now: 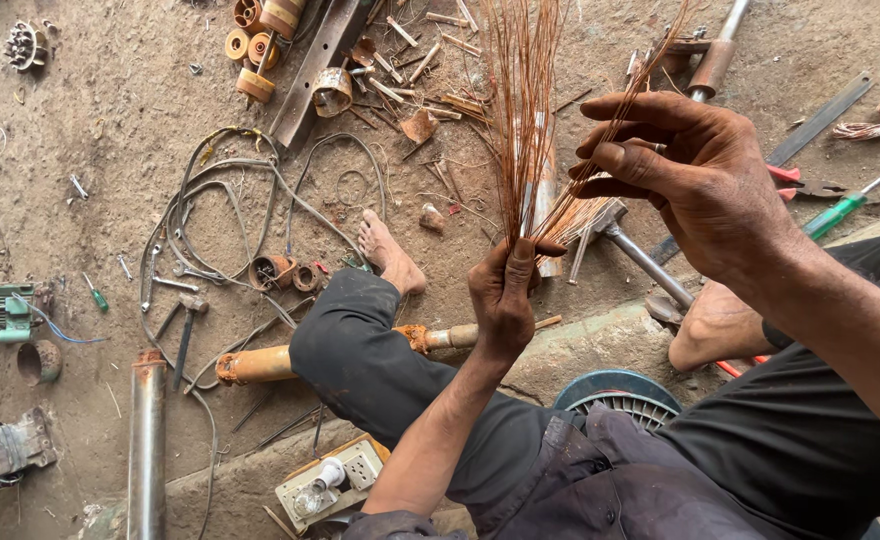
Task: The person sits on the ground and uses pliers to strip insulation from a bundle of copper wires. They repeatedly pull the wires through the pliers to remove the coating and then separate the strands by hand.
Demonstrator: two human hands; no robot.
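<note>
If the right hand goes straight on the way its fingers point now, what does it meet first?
The right hand points left toward the fanned bundle of copper wires gripped at its base by the left hand. It would probably meet those strands first, though depth is hard to judge.

Dirt floor, grey cables coiled at centre, hammer beside them, green screwdriver at right, steel pipe lower left, socket box near it

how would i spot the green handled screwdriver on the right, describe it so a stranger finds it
Start at the raised right hand. Just past its wrist, toward the right edge, the screwdriver lies slanted on the dirt floor. Its translucent green handle sets it apart from the red-handled pliers beside it.
</note>
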